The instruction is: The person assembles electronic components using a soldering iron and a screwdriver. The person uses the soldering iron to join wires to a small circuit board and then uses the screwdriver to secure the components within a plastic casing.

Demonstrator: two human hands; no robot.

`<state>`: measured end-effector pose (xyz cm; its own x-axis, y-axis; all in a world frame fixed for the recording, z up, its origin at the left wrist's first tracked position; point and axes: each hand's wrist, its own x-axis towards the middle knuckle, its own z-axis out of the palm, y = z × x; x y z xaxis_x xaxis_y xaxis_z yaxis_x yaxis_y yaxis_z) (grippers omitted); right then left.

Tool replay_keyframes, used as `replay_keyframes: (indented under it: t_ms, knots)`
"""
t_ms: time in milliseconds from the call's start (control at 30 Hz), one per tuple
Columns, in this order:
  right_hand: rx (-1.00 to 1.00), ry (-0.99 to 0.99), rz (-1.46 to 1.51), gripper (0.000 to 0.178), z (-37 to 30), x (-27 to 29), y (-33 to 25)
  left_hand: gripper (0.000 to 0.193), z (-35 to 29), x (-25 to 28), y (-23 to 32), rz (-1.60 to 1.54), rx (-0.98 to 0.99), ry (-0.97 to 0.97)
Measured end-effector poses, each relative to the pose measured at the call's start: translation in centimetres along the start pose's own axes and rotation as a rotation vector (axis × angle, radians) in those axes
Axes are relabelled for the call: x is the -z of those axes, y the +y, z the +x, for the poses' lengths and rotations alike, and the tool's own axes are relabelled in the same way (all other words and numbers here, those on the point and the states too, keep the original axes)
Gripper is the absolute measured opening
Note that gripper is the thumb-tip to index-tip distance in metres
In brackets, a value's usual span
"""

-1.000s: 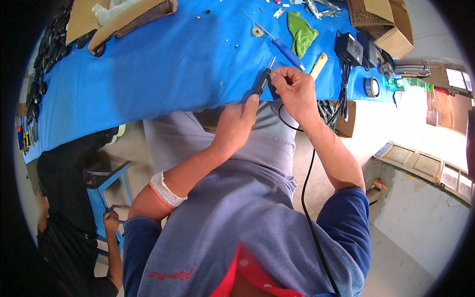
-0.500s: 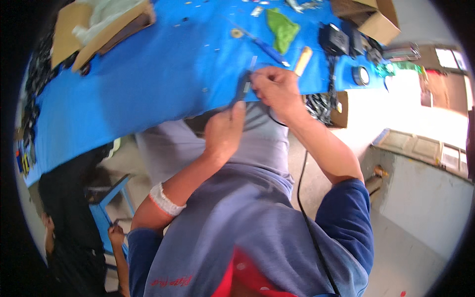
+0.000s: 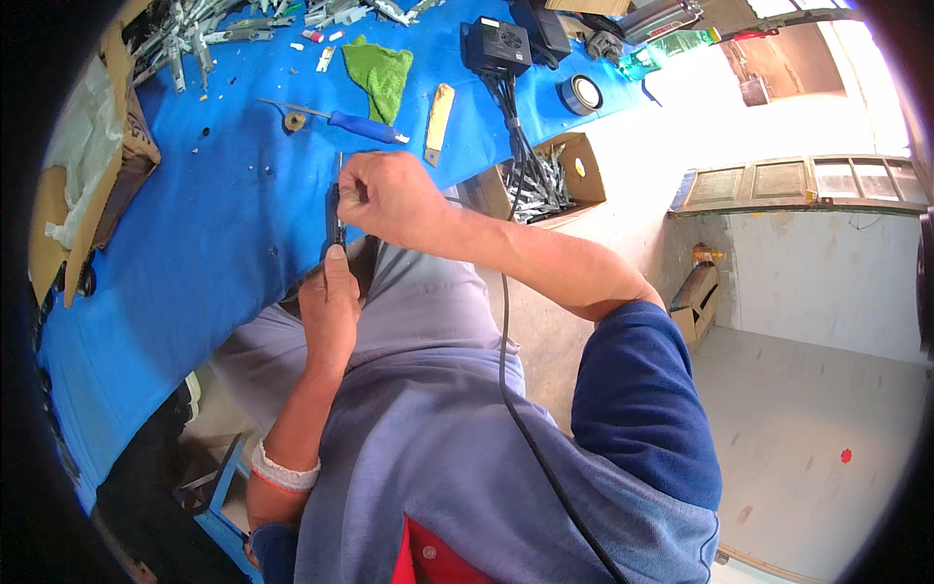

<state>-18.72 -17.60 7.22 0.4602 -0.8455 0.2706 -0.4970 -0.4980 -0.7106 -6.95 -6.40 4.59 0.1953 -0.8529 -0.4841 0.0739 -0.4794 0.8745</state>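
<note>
Over the table's near edge, my left hand point(image 3: 329, 304) grips the lower end of a narrow dark part with a metal strip point(image 3: 334, 222), its thumb laid along it. The part points away from me, lengthwise. My right hand point(image 3: 394, 195) is closed in a fist against the part's upper right side, back of the hand upward. Whatever its curled fingers hold is hidden. A thin metal tip point(image 3: 341, 164) sticks up just beyond the fist. Beyond my hands lie a blue-handled screwdriver point(image 3: 365, 127), a small brass-coloured round piece point(image 3: 294, 121) and a tan, flat-handled tool point(image 3: 440, 122).
A green cloth point(image 3: 377, 76) and a pile of metal parts point(image 3: 204, 37) lie farther back on the blue-covered table point(image 3: 233, 224). Black power units point(image 3: 498, 47) trail cables near a tape roll point(image 3: 582, 94). Cardboard boxes stand left point(image 3: 141, 161) and below right point(image 3: 584, 161). A black cable point(image 3: 525, 419) crosses my lap.
The view has swung, so the table things sit farther left. My right hand has turned from a fingertip pinch to a closed fist, its elbow farther out. My left hand keeps the dark part.
</note>
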Motion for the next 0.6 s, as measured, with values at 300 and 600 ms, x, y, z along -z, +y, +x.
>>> replay_keyframes:
  t_ms: [300,600]
  knots:
    - [0.734,-0.184,-0.461,0.011,1.5,2.1,1.5,0.058,-0.8,1.2,1.1,-0.144,0.181,-0.107]
    - [0.48,-0.058,-0.207,0.008,0.7,1.2,1.2,0.058,-0.6,0.6,1.5,-0.166,0.176,-0.064]
